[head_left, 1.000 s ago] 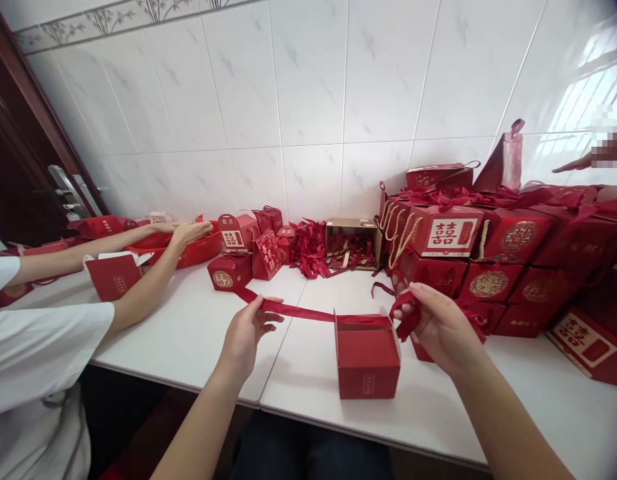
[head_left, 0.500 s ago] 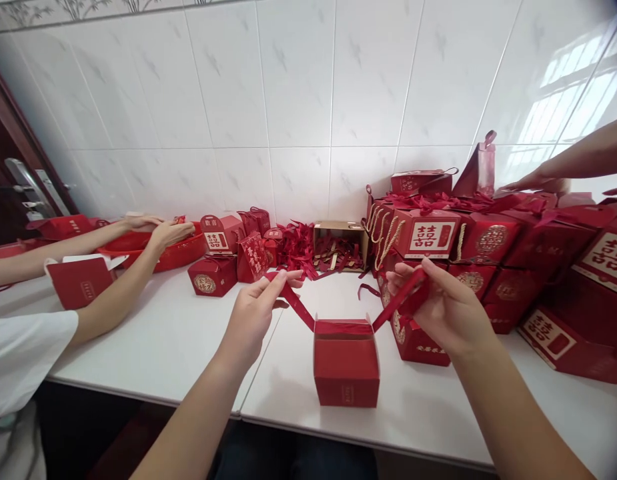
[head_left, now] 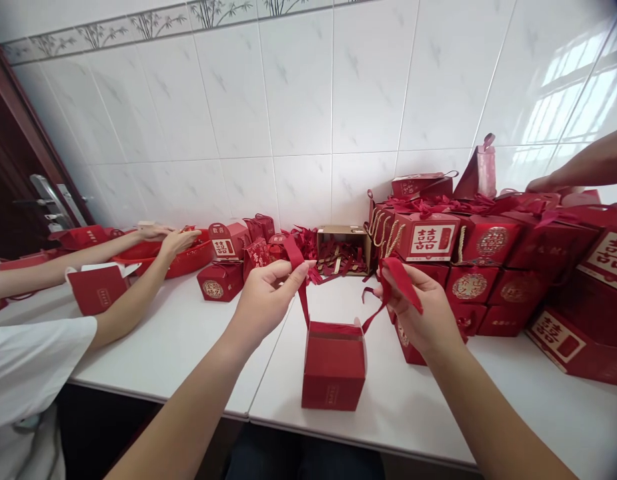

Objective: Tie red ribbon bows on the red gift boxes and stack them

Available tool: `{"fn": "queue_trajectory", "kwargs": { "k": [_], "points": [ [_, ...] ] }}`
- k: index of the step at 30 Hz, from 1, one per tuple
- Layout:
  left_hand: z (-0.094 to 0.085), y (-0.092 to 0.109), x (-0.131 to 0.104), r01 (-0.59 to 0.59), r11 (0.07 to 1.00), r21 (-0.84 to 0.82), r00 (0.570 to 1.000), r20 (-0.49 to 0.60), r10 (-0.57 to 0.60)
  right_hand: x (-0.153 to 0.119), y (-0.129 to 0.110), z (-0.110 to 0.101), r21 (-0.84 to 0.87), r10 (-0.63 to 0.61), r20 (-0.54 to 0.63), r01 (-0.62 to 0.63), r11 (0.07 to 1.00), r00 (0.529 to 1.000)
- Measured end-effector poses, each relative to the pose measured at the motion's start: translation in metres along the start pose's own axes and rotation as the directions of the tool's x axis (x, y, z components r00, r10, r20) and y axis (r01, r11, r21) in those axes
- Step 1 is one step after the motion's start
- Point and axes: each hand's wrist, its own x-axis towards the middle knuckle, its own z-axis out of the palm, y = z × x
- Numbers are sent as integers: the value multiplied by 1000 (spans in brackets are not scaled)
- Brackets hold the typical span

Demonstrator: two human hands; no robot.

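A small red box (head_left: 333, 367) stands on the white table (head_left: 283, 427) in front of me, a red ribbon (head_left: 303, 303) running through its top and out at both sides. My left hand (head_left: 271, 293) pinches one end of the ribbon between thumb and fingers, up and to the left of the box. Up and to the right, my right hand (head_left: 421, 307) grips the other end, which folds over its fingers. Neither hand touches the box.
Red boxes (head_left: 431, 237) are stacked at the right, a person's arm (head_left: 588, 163) behind them. A carton of ribbons (head_left: 343, 233) stands by the wall. At left, another person's hands (head_left: 175, 243) are over a red basin (head_left: 188, 263), near an open box (head_left: 98, 290).
My hands have come closer together, and the ribbon end in my right hand now folds over. The box has shifted and turned slightly. At right, the other person's arm has drawn back.
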Motion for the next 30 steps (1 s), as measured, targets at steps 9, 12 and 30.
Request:
{"fn": "queue_trajectory", "kwargs": {
  "k": [9,12,30],
  "points": [
    [-6,-9,4,52,994,-96,987,-149,-66,11,0,5,282,268,-46,-245,928,962],
    [-10,-10,3,47,995,-84,983,-173,-61,12,2,5,299,338,-91,-298,907,937],
    [-16,-7,6,-3,924,-381,976,-201,-80,-6,-17,25,-348,-236,260,318,882,937]
  ]
}}
